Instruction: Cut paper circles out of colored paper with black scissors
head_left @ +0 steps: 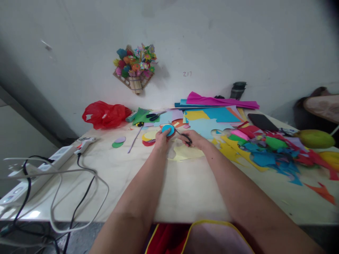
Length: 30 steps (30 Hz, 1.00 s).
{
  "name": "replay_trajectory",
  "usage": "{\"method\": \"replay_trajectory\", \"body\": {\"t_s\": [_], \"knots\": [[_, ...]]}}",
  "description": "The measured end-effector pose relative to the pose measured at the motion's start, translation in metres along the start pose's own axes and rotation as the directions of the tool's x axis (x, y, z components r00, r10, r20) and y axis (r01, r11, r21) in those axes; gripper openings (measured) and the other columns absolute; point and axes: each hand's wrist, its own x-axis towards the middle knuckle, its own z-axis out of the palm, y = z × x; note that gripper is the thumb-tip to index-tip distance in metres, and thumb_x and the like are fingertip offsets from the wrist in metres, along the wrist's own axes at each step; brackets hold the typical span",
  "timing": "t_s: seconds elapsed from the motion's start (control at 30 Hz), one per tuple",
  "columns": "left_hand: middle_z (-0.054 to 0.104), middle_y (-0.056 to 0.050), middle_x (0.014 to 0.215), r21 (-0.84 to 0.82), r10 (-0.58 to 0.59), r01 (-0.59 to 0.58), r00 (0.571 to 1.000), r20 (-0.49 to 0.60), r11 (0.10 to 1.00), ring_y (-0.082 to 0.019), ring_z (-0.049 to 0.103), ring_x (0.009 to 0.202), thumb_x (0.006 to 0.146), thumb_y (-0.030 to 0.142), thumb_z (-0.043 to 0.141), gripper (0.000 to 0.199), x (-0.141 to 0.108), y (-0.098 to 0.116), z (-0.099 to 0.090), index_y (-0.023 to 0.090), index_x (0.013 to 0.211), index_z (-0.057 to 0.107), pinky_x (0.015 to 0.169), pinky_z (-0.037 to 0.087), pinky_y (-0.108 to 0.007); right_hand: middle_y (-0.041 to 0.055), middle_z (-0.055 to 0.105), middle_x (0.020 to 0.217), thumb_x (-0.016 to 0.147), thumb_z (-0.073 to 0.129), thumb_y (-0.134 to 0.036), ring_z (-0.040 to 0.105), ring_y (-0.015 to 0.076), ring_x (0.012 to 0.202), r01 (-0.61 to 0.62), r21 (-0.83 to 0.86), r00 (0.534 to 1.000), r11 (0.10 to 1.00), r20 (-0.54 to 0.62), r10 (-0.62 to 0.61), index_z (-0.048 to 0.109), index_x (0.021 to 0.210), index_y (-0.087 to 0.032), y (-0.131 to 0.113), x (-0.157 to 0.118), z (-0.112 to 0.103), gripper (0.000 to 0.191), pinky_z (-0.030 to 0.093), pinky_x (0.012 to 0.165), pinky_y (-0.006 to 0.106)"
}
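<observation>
My left hand (161, 138) is closed on a blue paper circle (167, 130), thumb on top of it. Just behind the circle, an orange edge of paper shows. In my right hand (194, 138) is a pair of scissors (187, 139) with dark handles, its blades pointing left at the edge of the circle. Under my hands lies a pale yellow paper sheet (185, 152). Left of my left hand are yellow and red paper circles (148, 137), partly overlapping. Farther left, a purple and a green circle (118, 144) overlap.
Colourful paper scraps (267, 151) pile up at right, near a dark phone (262, 122) and a green fruit (315, 138). Behind are coloured sheets (209, 128), a second pair of scissors (156, 116) and a red plastic bag (104, 114). A power strip (39, 176) with cables lies at left.
</observation>
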Motion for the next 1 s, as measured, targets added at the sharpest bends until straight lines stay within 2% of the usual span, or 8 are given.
{"method": "replay_trajectory", "body": {"t_s": [0.3, 0.43, 0.77, 1.0], "knots": [[0.067, -0.003, 0.066, -0.005, 0.007, -0.007, 1.000, -0.003, 1.000, -0.018, 0.067, 0.067, 0.054, 0.017, 0.080, 0.024, 0.000, 0.001, 0.000, 0.012, 0.073, 0.066, 0.079, 0.057, -0.038, -0.0045, 0.049, 0.044, 0.068, 0.074, -0.033, 0.041, 0.0069, 0.035, 0.022, -0.012, 1.000, 1.000, -0.002, -0.022, 0.054, 0.062, -0.018, 0.005, 0.005, -0.001, 0.026, 0.030, 0.035, 0.019], [0.067, -0.003, 0.067, 0.004, 0.000, 0.000, 1.000, -0.012, 1.000, -0.021, 0.070, 0.075, 0.055, 0.019, 0.081, 0.026, 0.001, 0.001, -0.001, 0.013, 0.076, 0.066, 0.082, 0.057, -0.039, -0.0048, 0.047, 0.043, 0.067, 0.075, -0.033, 0.038, 0.0066, 0.034, 0.012, -0.010, 1.000, 1.000, -0.010, -0.012, 0.053, 0.059, -0.018, 0.002, 0.002, 0.001, 0.027, 0.028, 0.034, 0.020], [0.067, -0.004, 0.068, -0.010, -0.009, 0.009, 1.000, -0.009, 1.000, -0.022, 0.070, 0.074, 0.057, 0.016, 0.080, 0.023, 0.003, 0.000, -0.003, 0.012, 0.074, 0.066, 0.082, 0.056, -0.040, -0.0049, 0.044, 0.041, 0.066, 0.075, -0.032, 0.037, 0.0067, 0.036, 0.007, -0.048, 0.999, 0.999, -0.042, -0.009, 0.053, 0.058, -0.018, -0.005, -0.002, 0.004, 0.027, 0.028, 0.035, 0.019], [0.069, -0.005, 0.069, 0.013, -0.018, 0.018, 1.000, 0.004, 1.000, -0.019, 0.070, 0.067, 0.059, 0.015, 0.077, 0.020, 0.003, 0.001, -0.004, 0.011, 0.075, 0.067, 0.079, 0.057, -0.037, -0.0057, 0.043, 0.038, 0.061, 0.077, -0.031, 0.034, 0.0060, 0.034, 0.040, -0.086, 0.996, 0.996, -0.073, -0.046, 0.054, 0.054, -0.017, -0.014, -0.008, 0.006, 0.027, 0.027, 0.034, 0.020]]}}
